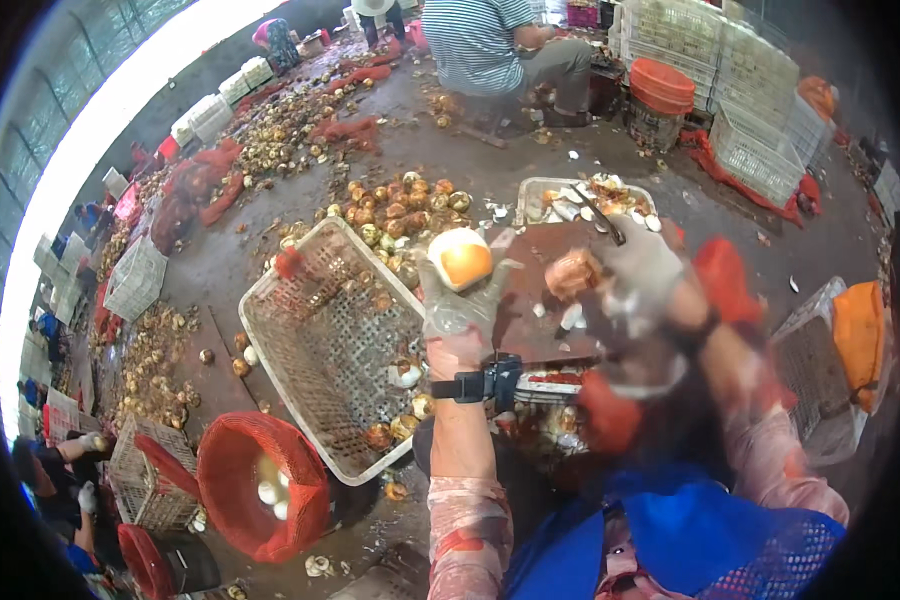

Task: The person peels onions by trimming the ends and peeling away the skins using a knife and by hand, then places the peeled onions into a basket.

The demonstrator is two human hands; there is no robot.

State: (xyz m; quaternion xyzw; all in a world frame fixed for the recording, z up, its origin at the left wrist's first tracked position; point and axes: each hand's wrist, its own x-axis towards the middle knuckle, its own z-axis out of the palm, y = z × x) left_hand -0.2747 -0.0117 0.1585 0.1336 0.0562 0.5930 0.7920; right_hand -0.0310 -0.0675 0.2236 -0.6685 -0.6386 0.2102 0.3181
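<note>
My gloved left hand [460, 300] holds up a round bulb [464, 258], white with an orange patch. My gloved right hand [638, 265], blurred, grips a dark knife-like tool [602, 218] to the right of the bulb. Between my hands, a reddish-brown board [525, 330] bears a pinkish lump [570, 272] and white scraps. A shallow tray [523, 205] of peelings lies beyond. Left of my left hand, a large plastic crate [320, 350] holds a few bulbs and scraps.
Bulb piles [405, 205] lie ahead. A red mesh-lined bucket [220, 480] with white bulbs stands at lower left, near a co-worker [50, 480]. A seated person [480, 60] is ahead. Stacked crates [710, 70] and red buckets [660, 85] stand back right, an orange-covered crate [855, 340] at right.
</note>
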